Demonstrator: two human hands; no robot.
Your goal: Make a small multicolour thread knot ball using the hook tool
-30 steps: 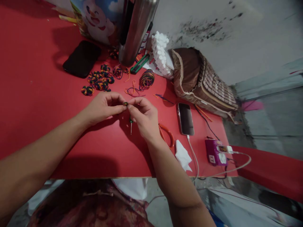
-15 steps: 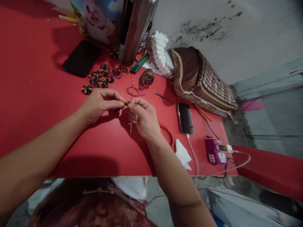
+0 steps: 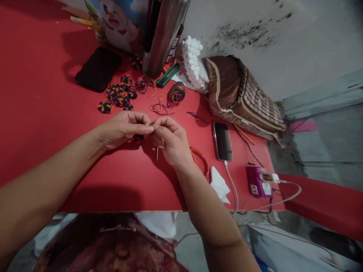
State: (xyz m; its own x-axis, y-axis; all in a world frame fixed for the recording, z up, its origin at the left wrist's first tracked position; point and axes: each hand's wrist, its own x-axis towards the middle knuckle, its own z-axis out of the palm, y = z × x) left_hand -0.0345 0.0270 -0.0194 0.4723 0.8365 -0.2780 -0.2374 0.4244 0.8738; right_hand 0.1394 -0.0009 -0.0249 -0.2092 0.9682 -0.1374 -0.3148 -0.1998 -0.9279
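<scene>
Thumb and fingers of my left hand (image 3: 124, 130) pinch a small dark multicoloured crochet piece (image 3: 138, 138), part of which hangs below the fingers. Pressed close against it at the fingertips is my right hand (image 3: 172, 141), closed around a thin metal crochet hook (image 3: 157, 153). The hook's shaft sticks out below the hand; its working tip is hidden. Beyond the hands lie several finished crochet pieces (image 3: 121, 99) in dark, yellow and red yarn. A ball of multicoloured yarn (image 3: 176, 93) sits to their right, with loose strands (image 3: 160, 109) beside it.
A black phone (image 3: 99, 70), a steel flask (image 3: 163, 41) and a green cutter (image 3: 168, 75) stand or lie at the back. Rightward are an orange loop handle (image 3: 202, 160), white tissue (image 3: 219, 185), a charging phone (image 3: 222, 141), a purple power box (image 3: 256, 181) and a brown cushioned bundle (image 3: 244, 94).
My left hand has shifted slightly down and its thumb reaches further over the crochet piece. Another finished piece now shows above that hand. The right hand has barely moved.
</scene>
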